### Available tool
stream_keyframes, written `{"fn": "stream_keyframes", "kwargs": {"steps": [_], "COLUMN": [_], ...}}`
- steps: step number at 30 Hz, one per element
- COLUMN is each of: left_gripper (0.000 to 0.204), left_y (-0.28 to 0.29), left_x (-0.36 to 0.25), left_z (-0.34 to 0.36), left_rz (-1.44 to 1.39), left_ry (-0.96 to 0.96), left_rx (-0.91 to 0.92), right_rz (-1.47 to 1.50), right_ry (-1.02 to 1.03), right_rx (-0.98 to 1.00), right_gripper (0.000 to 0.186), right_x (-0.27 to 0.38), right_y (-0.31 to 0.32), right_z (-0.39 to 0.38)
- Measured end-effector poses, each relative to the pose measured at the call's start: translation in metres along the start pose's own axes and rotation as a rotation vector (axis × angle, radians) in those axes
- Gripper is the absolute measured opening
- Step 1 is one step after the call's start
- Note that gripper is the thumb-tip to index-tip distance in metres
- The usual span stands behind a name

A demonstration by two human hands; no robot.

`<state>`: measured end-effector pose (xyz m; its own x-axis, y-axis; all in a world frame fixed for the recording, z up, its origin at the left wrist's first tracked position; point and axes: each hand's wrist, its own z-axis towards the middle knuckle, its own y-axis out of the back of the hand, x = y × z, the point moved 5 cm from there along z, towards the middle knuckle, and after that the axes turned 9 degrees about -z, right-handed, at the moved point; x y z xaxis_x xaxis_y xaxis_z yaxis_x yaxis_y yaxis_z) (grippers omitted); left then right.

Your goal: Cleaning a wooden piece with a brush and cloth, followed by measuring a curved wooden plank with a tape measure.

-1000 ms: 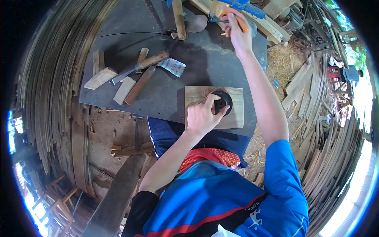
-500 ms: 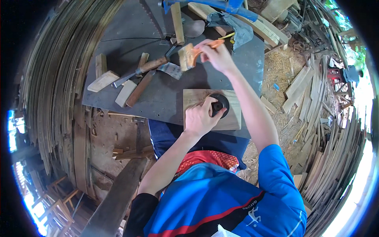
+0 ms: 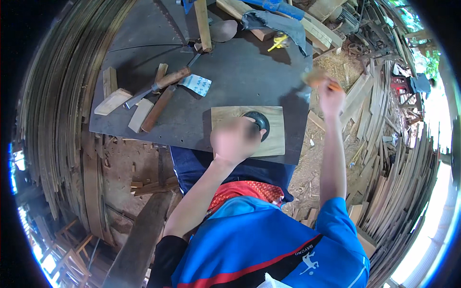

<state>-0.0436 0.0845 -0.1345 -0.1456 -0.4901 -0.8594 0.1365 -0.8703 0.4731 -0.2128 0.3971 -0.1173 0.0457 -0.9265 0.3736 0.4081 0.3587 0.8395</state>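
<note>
A flat pale wooden board (image 3: pixel 276 144) lies at the front edge of the dark table. On its upper right part rests a black round disc (image 3: pixel 262 121) with a raised ring. My left hand (image 3: pixel 233 141), blurred by motion, is closed on this disc, its thumb and a finger reaching over the face. Off the table's right edge, my right hand (image 3: pixel 332 102) grips a wide paintbrush (image 3: pixel 314 77) by its orange handle. The bristles point left and are smeared by motion.
Left on the table (image 3: pixel 230 77) lie wood blocks (image 3: pixel 113 102), a wooden-handled chisel (image 3: pixel 168 80) and a patterned sheet (image 3: pixel 197 85). Farther back are a mallet-like wooden handle (image 3: pixel 202 26), a grey cloth (image 3: pixel 278 24) and a yellow item (image 3: pixel 279 42). Timber stacks (image 3: pixel 62 96) flank both sides.
My right hand has swept the paintbrush right, from above the table to beyond its right edge. My left hand has stayed at the disc. The table sits slightly farther left in view.
</note>
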Motion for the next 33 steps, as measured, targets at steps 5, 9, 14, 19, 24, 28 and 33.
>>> {"fn": "stream_keyframes", "kwargs": {"steps": [5, 9, 14, 19, 24, 28, 33], "left_gripper": [0.032, 0.032, 0.032, 0.032, 0.033, 0.034, 0.034], "left_y": [-0.005, -0.002, -0.006, -0.012, -0.007, -0.009, -0.005], "left_x": [-0.001, 0.000, -0.003, -0.003, 0.002, -0.002, 0.003], "left_z": [0.003, 0.003, 0.003, 0.004, 0.000, 0.004, 0.002], "left_rz": [-0.017, 0.007, 0.002, 0.005, 0.011, 0.001, -0.032], "left_ry": [-0.059, -0.043, -0.058, -0.020, -0.004, -0.059, -0.014], "left_rx": [-0.019, -0.021, -0.017, -0.023, -0.006, -0.029, -0.022], "right_rz": [-0.214, 0.232, 0.693, 0.905, 0.383, 0.260, 0.454], "right_ry": [-0.190, 0.008, -0.177, 0.017, 0.104, 0.091, -0.121], "right_rx": [0.157, -0.066, -0.069, 0.371, 0.227, 0.082, 0.102], "right_gripper": [0.022, 0.029, 0.022, 0.025, 0.028, 0.026, 0.024], "right_x": [-0.089, -0.017, 0.059, 0.148, 0.154, 0.098, 0.001], "right_y": [0.048, 0.034, 0.009, -0.086, -0.096, -0.063, -0.012], "right_z": [-0.014, -0.011, 0.026, 0.017, -0.001, -0.009, -0.031]}}
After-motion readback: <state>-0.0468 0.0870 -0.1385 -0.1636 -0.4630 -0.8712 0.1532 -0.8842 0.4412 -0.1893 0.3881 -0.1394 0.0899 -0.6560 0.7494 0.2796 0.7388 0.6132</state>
